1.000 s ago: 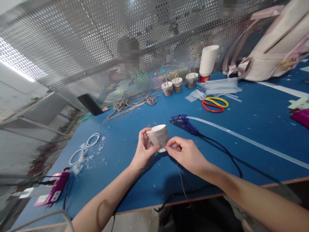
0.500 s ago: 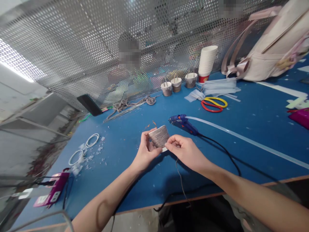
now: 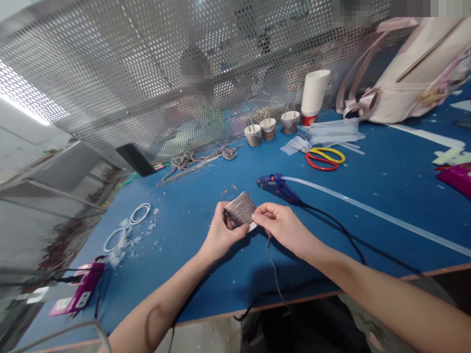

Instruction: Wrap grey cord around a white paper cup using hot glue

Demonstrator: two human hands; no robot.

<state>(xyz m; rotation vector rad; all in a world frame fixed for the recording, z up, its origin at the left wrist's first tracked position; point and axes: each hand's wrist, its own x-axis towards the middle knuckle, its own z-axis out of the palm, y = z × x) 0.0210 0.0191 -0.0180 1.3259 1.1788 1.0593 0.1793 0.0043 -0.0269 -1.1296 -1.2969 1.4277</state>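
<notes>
Over the middle of the blue tabletop (image 3: 191,191), we grasp a cord-wrapped cup (image 3: 241,208) in our left hand (image 3: 223,234) while our right hand (image 3: 280,223) pinches the grey cord (image 3: 274,267), best kept taut and snug against the last turn. The cup's white mouth, visible a second ago, is now tipped from view.

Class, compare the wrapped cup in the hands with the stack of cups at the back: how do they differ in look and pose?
The held cup shows grey wrapping; the cup stack is mostly white, with red at its foot. The held cup is tilted between left hand and right hand; the cup stack stands on the blue table. Both show some white.
</notes>
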